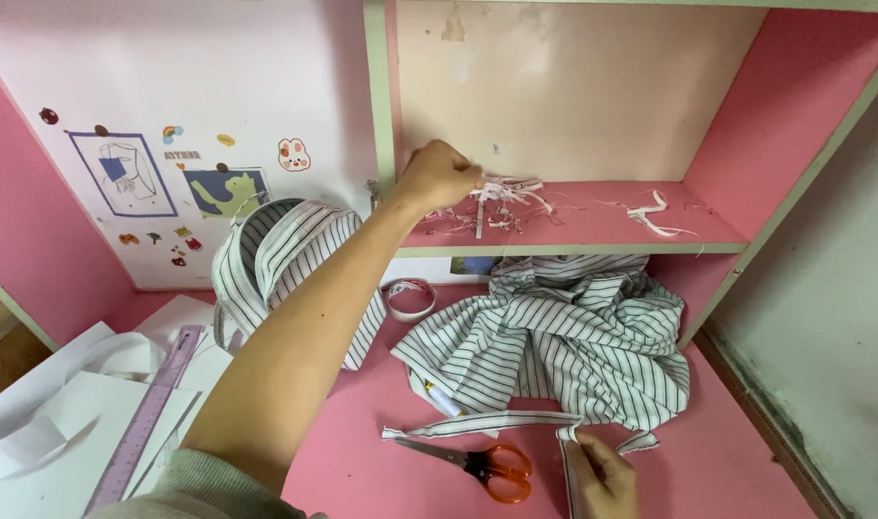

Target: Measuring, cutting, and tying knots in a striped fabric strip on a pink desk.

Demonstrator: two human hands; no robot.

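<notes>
On the pink desk surface (362,461), lower right: right hand (602,478), fingers pinched shut on a narrow strip of white-and-dark striped fabric (487,423) that runs leftward across the desk and also down beside the hand. Just left of that hand, touching nothing but the desk: orange-handled steel scissors (477,462), blades closed, pointing left. Behind the strip: crumpled heap of the same striped cloth (564,346), a small white-and-yellow object (441,397) lying at its left edge.

Upper shelf, pink board with pale green edge (573,250): left hand (442,176), arm reaching diagonally up, fingers closed on a tangle of thin white and pink fabric trimmings (501,197). Further right on the shelf, apart: a loose white scrap (655,213).

Desk, left: second striped fabric piece (280,255) standing rounded; roll of tape (410,299) beside it; purple ruler (151,408) on white paper sheets (45,432).
</notes>
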